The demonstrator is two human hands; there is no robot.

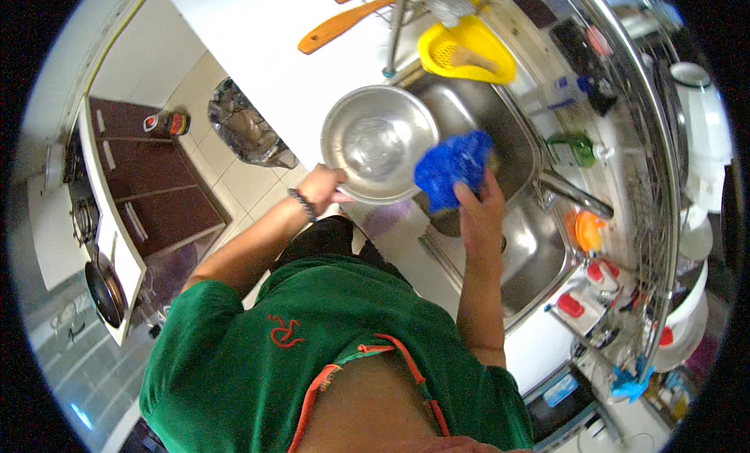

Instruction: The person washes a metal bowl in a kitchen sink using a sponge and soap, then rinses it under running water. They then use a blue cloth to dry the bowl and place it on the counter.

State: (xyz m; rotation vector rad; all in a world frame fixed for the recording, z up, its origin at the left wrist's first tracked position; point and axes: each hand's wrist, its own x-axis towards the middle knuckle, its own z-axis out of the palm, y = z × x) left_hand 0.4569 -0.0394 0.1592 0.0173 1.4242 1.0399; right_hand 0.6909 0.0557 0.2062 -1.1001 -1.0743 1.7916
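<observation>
My left hand point(322, 186) grips the near-left rim of a round stainless steel bowl point(380, 140), fingers and thumb closed on its edge. The bowl is tilted so its inside shows, and it sits between the white counter and the sink. In my right hand point(482, 211) is a crumpled blue cloth point(453, 168), perhaps a plastic bag, pinched from below at the bowl's right side. The cloth hangs over the far basin of the sink point(512, 191) and covers part of the bowl's right edge.
A yellow strainer point(488, 58) with a brush in it rests at the sink's far end. The faucet point(576, 194) reaches in from the right, near a green bottle point(573, 150). Wooden spatulas point(336, 30) lie on the white counter point(266, 55). A lined trash bin point(244, 125) stands at left.
</observation>
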